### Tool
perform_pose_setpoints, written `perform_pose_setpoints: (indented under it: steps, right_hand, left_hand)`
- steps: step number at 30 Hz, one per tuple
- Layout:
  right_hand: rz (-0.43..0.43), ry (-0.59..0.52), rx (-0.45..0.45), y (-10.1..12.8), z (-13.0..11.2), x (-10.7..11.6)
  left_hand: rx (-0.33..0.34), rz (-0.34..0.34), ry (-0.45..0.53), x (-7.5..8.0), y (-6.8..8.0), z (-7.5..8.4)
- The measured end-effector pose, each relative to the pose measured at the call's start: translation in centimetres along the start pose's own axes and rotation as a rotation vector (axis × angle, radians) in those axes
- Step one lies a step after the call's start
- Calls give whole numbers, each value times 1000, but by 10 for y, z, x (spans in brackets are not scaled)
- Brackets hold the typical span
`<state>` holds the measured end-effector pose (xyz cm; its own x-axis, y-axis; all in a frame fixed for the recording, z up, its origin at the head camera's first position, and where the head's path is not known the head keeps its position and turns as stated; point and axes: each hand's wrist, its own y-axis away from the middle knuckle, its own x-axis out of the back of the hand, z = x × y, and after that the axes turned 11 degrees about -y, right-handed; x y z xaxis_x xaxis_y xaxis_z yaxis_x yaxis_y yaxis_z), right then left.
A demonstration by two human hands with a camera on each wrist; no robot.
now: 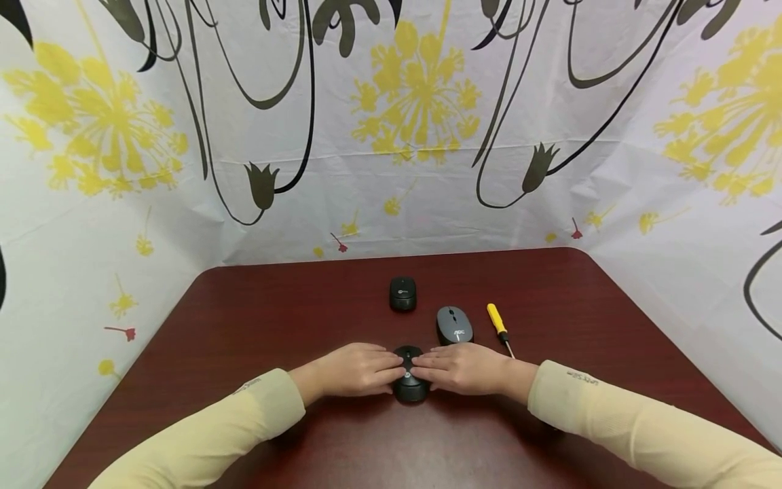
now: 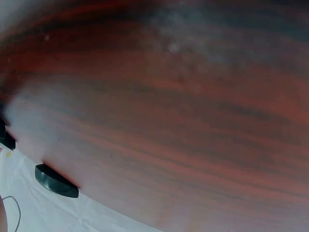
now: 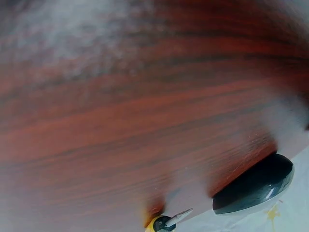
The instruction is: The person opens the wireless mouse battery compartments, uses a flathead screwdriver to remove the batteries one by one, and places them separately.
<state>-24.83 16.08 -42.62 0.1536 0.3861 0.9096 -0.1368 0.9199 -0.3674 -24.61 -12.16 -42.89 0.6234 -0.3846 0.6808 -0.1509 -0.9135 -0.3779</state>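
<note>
Sleeves of pale cream cloth come in nearest to us, one from each side, and lead to our two hands meeting over the black mouse (image 1: 410, 384), which sits on the dark red table (image 1: 256, 319) toward its near edge. Our left hand (image 1: 354, 370) lies with fingers nearly straight against the mouse's left flank, and our right hand (image 1: 467, 369) mirrors it on the right flank; neither is curled round the body, so we judge they steady it from both sides rather than lift it.

Just behind the black mouse lies a grey mouse (image 1: 454, 324), with a yellow-handled screwdriver (image 1: 497, 321) beside that, and a second small black mouse (image 1: 402, 293) farther back.

Both wrist views show mostly blurred wood grain; our fingers are out of frame there.
</note>
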Motion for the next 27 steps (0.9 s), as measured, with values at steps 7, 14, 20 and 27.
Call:
perform_pose_setpoints:
  steps: [7,14,20,27]
  right_hand:
    - [3,-6,-9,-1,-3,-2]
    - [0,6,-20,-2,-4,0]
    - [20,34,-39,-2,-4,0]
    - [62,43,-89,-3,-6,1]
  left_hand:
    - [16,15,-20,0,-2,5]
    - [24,-22,-44,3,-1,7]
    - [60,-34,-53,6,0,8]
    - [183,-39,3,12,-2,11]
